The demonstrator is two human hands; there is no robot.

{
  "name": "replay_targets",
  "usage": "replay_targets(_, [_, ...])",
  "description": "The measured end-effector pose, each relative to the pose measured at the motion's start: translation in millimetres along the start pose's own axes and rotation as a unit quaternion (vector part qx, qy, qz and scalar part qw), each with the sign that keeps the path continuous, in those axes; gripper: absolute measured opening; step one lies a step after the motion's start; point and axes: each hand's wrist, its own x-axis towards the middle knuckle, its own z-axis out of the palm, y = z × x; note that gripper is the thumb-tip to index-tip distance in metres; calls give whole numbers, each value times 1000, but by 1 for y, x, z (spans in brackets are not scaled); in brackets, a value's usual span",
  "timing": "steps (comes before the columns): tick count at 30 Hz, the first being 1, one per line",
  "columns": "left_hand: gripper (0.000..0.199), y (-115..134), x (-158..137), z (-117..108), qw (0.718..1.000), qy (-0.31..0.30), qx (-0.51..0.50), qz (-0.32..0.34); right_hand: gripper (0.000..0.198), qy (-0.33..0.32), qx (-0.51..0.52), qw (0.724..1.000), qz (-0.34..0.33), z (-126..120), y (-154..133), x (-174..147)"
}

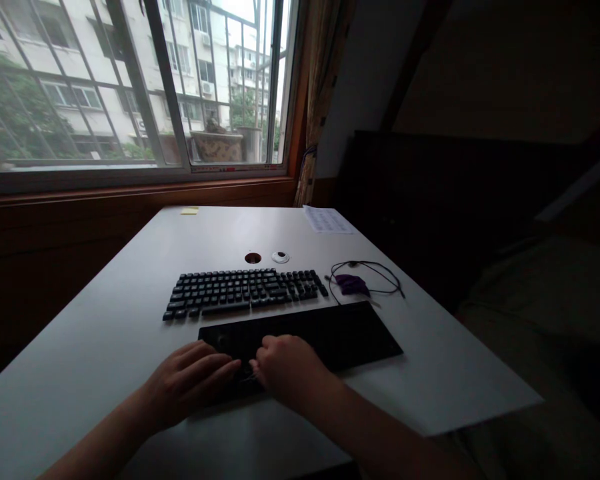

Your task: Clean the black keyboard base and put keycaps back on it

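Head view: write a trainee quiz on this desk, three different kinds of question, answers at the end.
1. True or false: the purple cloth lies to the right of the loose keycaps.
2. Which has its fingers curled in more, the left hand or the right hand?
3. Fill in: both hands are at the black ____, nearer the person than the loose keycaps.

Key: 1. True. 2. The right hand. 3. Keyboard base.
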Motion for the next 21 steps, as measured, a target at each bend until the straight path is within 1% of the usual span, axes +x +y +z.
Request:
replay_targets(3, [34,4,-2,-2,999,-23,-22,8,23,-12,12,1000,-18,-1,-16,4])
replay_targets(6, [24,6,-1,-4,999,-19,-34,6,22,-13,23,1000,-16,-2,-22,7])
replay_targets(8, [17,6,1,-6,1000,-7,-29,7,20,0,37,999,-19,-2,-23,6])
replay_targets(12, [14,2,2,-9,999,45,-6,-4,12,47,74,996,-22,-5,-16,-2])
replay_targets(15, [13,-2,-1,-8,997,64,-2,-48,5,87,122,989,7,-9,-2,-11])
replay_targets(17, [14,-5,-2,-7,994,73,2,-78,15,120,189,974,27,-13,8,-18])
replay_targets(18, [14,-7,-2,-6,993,77,4,-91,18,136,233,962,34,-15,12,-21])
replay_targets(21, [13,-9,-1,-5,991,78,-4,-113,12,165,367,914,44,-18,18,-30])
